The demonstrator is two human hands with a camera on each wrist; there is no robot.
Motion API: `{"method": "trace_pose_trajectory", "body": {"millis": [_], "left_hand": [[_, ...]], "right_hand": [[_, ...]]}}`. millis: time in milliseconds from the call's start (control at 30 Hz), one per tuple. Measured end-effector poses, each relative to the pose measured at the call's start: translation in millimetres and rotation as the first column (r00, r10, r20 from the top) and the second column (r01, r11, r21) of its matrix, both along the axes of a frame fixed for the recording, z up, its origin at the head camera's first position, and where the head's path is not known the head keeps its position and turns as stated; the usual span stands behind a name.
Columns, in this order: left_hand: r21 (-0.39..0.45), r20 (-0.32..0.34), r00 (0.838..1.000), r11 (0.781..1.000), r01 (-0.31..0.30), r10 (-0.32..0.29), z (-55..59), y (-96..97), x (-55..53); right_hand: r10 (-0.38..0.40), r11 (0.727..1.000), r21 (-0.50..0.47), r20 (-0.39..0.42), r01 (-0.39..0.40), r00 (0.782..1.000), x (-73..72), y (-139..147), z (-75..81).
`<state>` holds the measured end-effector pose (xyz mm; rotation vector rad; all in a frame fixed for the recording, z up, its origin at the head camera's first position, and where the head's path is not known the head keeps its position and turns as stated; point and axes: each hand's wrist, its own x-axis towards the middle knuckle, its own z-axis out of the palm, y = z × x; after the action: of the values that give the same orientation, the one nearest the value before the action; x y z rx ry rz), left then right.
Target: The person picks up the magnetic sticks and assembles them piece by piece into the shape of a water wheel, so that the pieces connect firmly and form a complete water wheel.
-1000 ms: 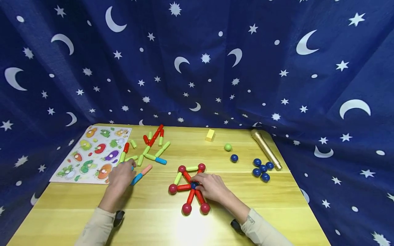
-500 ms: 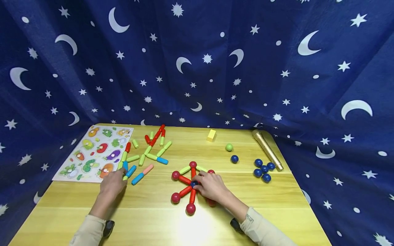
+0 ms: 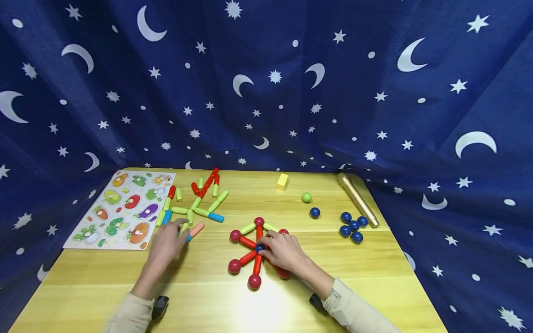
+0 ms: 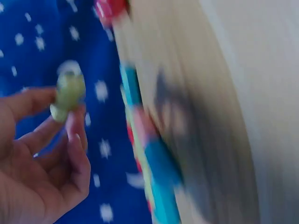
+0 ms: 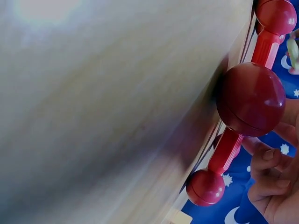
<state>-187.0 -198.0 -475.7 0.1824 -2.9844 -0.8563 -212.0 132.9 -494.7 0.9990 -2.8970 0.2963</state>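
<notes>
My left hand [image 3: 167, 243] pinches a yellow-green magnetic rod [image 4: 71, 93] between thumb and fingers, raised above the table beside the loose rods. My right hand [image 3: 284, 250] grips the blue ball [image 3: 260, 248] in the middle of a wheel-shaped build. Red rods [image 3: 248, 257] spread from that hub like spokes, each ending in a dark red ball [image 3: 234, 266]. Two yellow-green rods [image 3: 248, 228] link balls along the far rim. My right hand covers part of the build's right side. In the right wrist view, a red ball [image 5: 251, 99] stands large before my fingers.
Loose rods [image 3: 201, 212] in green, red and blue lie left of centre, near a vegetable picture board [image 3: 120, 210]. A yellow block [image 3: 282, 181], green ball [image 3: 306, 197], lone blue ball [image 3: 314, 212], several clustered blue balls [image 3: 354, 225] and a gold microphone [image 3: 358, 199] lie farther right.
The build has turned clockwise under my right hand. My left hand has picked a yellow-green rod from the loose ones and moved right with it.
</notes>
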Motion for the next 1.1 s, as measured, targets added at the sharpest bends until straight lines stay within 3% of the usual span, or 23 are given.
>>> {"method": "trace_pose_trajectory", "body": {"millis": [33,100,200,333,633,833,933,1100], "left_hand": [[0.074,0.001,1.000,0.997,0.025,-0.025,1.5,11.4,-0.4],[0.228,0.026,0.996,0.971,0.077,-0.085,1.9,34.1,-2.4],[0.312,0.054,0.991,0.945,0.098,-0.121,-3.8,58.7,-5.1],[0.326,0.094,0.983,0.938,0.117,-0.155,-13.9,75.7,-8.7],[0.400,0.211,0.948,0.906,0.139,-0.238,-33.6,83.4,-19.6],[0.364,0.253,0.930,0.917,0.164,-0.267,-37.7,90.3,-28.8],[0.347,0.251,0.929,0.921,0.175,-0.271,-37.8,92.0,-30.6],[0.315,0.209,0.946,0.933,0.173,-0.246,-34.6,82.2,-30.3]], "right_hand": [[0.000,1.000,0.002,0.000,0.000,1.000,0.0,-0.3,0.4],[-0.006,1.000,0.007,-0.002,0.006,1.000,0.0,-0.4,0.8],[-0.014,1.000,0.009,-0.009,0.014,1.000,0.0,-0.5,1.2],[-0.012,1.000,0.005,-0.011,0.012,1.000,0.3,-0.7,0.7],[0.010,1.000,-0.005,0.011,-0.010,1.000,0.7,-1.1,-1.2],[0.041,0.999,-0.009,-0.001,-0.041,0.999,1.2,-1.4,-1.9],[0.044,0.999,-0.005,0.010,-0.044,0.999,2.4,-1.3,-1.2],[0.033,0.999,-0.001,0.026,-0.033,0.999,3.7,-0.2,0.5]]}}
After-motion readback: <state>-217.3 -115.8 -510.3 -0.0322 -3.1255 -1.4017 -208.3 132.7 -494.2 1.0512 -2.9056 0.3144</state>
